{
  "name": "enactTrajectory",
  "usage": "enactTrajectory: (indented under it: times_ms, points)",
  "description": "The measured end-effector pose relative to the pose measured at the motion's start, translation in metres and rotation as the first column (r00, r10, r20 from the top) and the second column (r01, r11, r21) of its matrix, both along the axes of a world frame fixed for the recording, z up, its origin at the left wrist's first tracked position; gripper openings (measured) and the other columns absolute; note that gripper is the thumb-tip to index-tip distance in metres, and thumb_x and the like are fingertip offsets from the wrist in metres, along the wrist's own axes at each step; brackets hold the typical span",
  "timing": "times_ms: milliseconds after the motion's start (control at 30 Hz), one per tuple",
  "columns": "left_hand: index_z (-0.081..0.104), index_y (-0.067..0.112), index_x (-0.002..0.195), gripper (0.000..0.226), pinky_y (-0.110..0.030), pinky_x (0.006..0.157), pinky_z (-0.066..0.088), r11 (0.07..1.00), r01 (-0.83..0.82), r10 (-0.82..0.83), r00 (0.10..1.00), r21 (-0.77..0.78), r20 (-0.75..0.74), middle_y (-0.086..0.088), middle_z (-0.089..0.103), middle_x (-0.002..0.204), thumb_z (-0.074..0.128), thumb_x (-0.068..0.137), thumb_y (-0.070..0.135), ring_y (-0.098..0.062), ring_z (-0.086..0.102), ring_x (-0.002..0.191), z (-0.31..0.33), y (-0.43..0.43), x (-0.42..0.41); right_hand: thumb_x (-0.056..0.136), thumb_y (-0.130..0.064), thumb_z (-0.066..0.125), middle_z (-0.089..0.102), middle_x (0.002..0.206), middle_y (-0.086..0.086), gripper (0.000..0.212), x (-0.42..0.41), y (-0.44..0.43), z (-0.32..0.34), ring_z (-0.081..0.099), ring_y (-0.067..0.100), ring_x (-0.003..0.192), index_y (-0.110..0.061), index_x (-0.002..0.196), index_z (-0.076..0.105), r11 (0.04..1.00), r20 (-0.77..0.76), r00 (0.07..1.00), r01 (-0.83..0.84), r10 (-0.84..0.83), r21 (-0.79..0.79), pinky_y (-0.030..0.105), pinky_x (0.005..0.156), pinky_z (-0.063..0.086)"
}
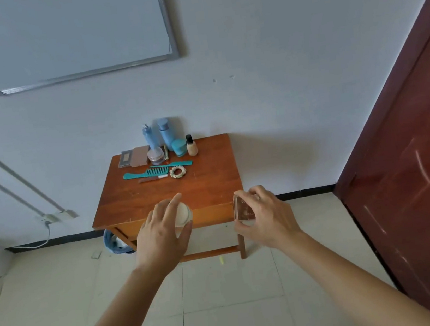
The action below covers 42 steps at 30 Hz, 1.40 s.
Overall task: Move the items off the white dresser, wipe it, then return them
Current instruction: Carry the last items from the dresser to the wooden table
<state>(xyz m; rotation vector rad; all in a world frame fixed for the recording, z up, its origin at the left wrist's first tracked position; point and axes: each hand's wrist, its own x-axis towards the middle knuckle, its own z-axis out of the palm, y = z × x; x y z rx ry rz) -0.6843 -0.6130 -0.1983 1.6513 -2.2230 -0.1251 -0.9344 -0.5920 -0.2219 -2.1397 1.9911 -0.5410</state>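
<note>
White jar [183,214]: left hand [163,236] curls round it; right hand [269,218] pinches a shiny case [243,211], at the table's [201,189] front edge.

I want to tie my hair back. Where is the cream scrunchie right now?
In the head view, the cream scrunchie lies on the wooden table, just right of the teal comb and in front of the teal jar.

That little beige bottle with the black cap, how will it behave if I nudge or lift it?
The beige bottle stands upright and narrow, so a sideways nudge would probably tip it. It is small and smooth-looking, so probably light but maybe slippery. The teal jar sits right beside it, so a knock might carry over.
</note>
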Motion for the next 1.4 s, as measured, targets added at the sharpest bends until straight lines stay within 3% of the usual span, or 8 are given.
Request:
enactTrajectory:
  times_ms: [300,567,767,967,1100,1267,1400]
  points:
    - [0.045,0.018,0.136,0.066,-0.034,0.083,0.053,0.999,-0.017,0.020,0.996,0.036,-0.090,-0.002,0.058,0.129,0.072,0.082,0.045,-0.021,0.057,0.114,-0.024,-0.164,-0.010,0.077,-0.065,0.050,0.046,0.115,-0.011,0.066,0.000,-0.155,-0.022,0.051,0.009,0.101,-0.037,0.136,0.041,0.998,-0.028,0.999,-0.016,0.018,0.053,0.023,0.073,0.050]
    - [0.052,0.017,0.122,0.050,-0.033,0.064,0.054,0.990,0.135,-0.125,0.970,0.031,-0.209,-0.003,0.054,0.119,0.074,0.082,0.038,-0.024,0.061,0.092,-0.032,-0.343,-0.027,0.075,-0.065,0.051,0.048,0.117,-0.009,0.069,-0.008,-0.303,-0.019,0.054,0.011,0.103,-0.036,0.137,0.043,0.995,-0.081,0.995,0.070,-0.065,0.065,0.028,0.073,0.054]
    - [0.054,0.019,0.128,0.053,-0.034,0.071,0.051,0.975,0.164,-0.134,0.973,0.153,-0.189,-0.004,0.053,0.120,0.073,0.082,0.039,-0.024,0.059,0.096,-0.041,-0.439,-0.061,0.075,-0.066,0.052,0.046,0.120,-0.011,0.072,-0.031,-0.378,-0.027,0.052,0.009,0.110,-0.039,0.140,0.037,0.985,-0.082,0.991,0.113,-0.103,0.128,0.029,0.081,0.053]
    - [0.050,0.020,0.128,0.051,-0.034,0.083,0.044,0.946,0.098,-0.113,0.993,0.311,0.033,-0.002,0.058,0.120,0.067,0.084,0.039,-0.022,0.054,0.108,-0.082,-0.499,-0.100,0.077,-0.066,0.053,0.048,0.125,-0.009,0.076,-0.055,-0.441,-0.074,0.052,0.012,0.113,-0.035,0.143,0.034,0.967,-0.071,0.997,0.036,-0.019,0.251,0.031,0.083,0.054]
    - [0.048,0.017,0.121,0.045,-0.029,0.074,0.041,0.921,0.036,-0.119,0.974,0.388,0.192,-0.002,0.060,0.111,0.066,0.084,0.035,-0.022,0.057,0.100,-0.105,-0.531,-0.120,0.079,-0.060,0.056,0.050,0.128,-0.006,0.074,-0.063,-0.480,-0.112,0.055,0.016,0.111,-0.028,0.142,0.034,0.951,-0.056,0.998,-0.023,0.043,0.308,0.032,0.080,0.054]
    - [0.045,0.015,0.117,0.041,-0.029,0.068,0.040,0.905,-0.018,-0.153,0.919,0.426,0.363,-0.003,0.060,0.105,0.066,0.084,0.026,-0.022,0.058,0.096,-0.134,-0.556,-0.140,0.077,-0.052,0.061,0.053,0.122,-0.006,0.060,-0.062,-0.518,-0.151,0.056,0.018,0.105,-0.025,0.128,0.044,0.936,-0.015,0.996,-0.076,0.086,0.345,0.034,0.076,0.054]
    - [0.044,0.018,0.122,0.043,-0.030,0.068,0.040,0.917,0.004,-0.234,0.816,0.400,0.528,0.000,0.062,0.105,0.062,0.086,0.034,-0.021,0.061,0.095,-0.154,-0.564,-0.146,0.078,-0.048,0.062,0.053,0.122,-0.003,0.054,-0.056,-0.531,-0.175,0.056,0.020,0.108,-0.023,0.125,0.050,0.930,0.007,0.993,-0.113,0.118,0.350,0.037,0.073,0.055]
